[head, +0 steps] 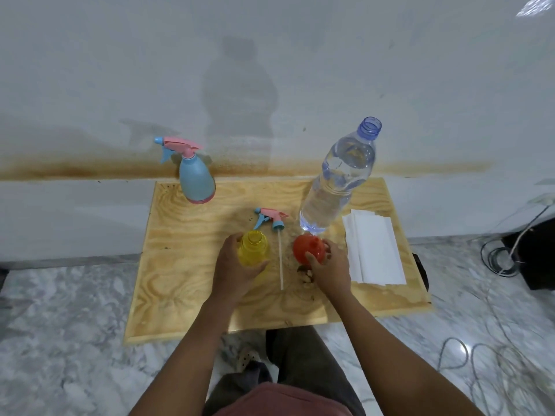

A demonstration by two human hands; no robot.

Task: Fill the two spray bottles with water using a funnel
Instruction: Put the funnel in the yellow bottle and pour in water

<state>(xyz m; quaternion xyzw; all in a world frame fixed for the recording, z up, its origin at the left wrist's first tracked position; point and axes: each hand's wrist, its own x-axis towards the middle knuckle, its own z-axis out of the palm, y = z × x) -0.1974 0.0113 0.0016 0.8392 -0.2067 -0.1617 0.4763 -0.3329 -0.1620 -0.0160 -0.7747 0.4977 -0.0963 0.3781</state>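
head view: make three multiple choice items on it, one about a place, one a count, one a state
1. Where do the folded white paper towels lie on the wooden board?
A. its right side
B. its left side
C. its near edge

2. How many pink-and-blue trigger spray heads show?
A. one
B. two
C. three

3. The tall clear plastic water bottle is:
A. capped
B. lying down
C. uncapped, standing

Answers:
1 A: they lie right of the red plastic funnel that the right hand grips.
2 B: one sits on the pale blue spray bottle, and the loose spray head lies beside the yellow plastic bottle that the left hand holds.
3 C: its open neck points up.
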